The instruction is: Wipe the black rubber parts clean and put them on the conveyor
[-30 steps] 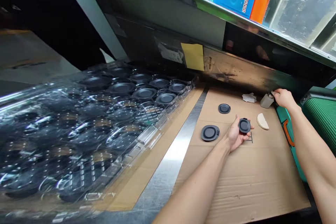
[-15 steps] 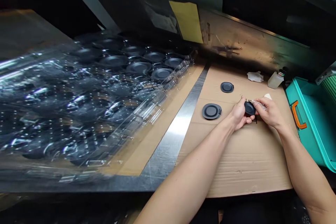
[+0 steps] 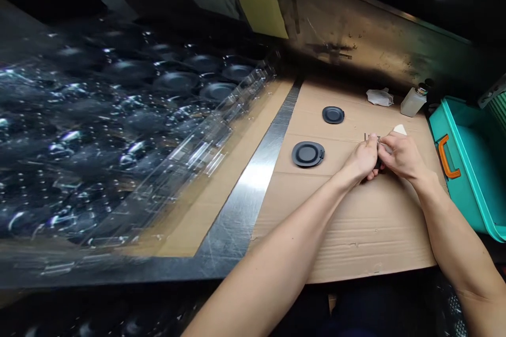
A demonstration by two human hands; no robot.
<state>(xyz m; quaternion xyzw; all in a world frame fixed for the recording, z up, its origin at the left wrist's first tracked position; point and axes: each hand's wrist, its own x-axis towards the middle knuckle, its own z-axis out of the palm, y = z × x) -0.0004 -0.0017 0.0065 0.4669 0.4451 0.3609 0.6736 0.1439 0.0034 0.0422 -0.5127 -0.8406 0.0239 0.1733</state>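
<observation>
Narrow two-hand grip just above a tan corrugated cardboard sheet [image 3: 356, 231]. Left hand [image 3: 361, 160] curled around a small round black rubber disc [image 3: 378, 164], only a dark sliver of it visible between the hands. Right hand [image 3: 401, 155] pressed close against the same disc, fingers bent inward; firm hold or mere contact impossible to tell. Small bright metallic glint [image 3: 380, 139] just above the right fingertips, too small to identify. Just past the right hand, a cream half-moon piece [image 3: 400, 129], partly hidden behind the knuckles. Farther out beyond the grip, a crumpled white tissue [image 3: 379, 97] and a small translucent plastic bottle with a dark cap [image 3: 413, 102]. Left of the grip, a large black round rubber disc with a side tab [image 3: 308, 154]; beyond that, a smaller black round disc [image 3: 333, 115], both flat on the cardboard, well apart. Right of the grip, a teal plastic bin with an orange handle [image 3: 470, 163]. Far left, past a scuffed steel strip [image 3: 253, 179], a clear plastic blister tray holding rows of black discs [image 3: 177, 83].
</observation>
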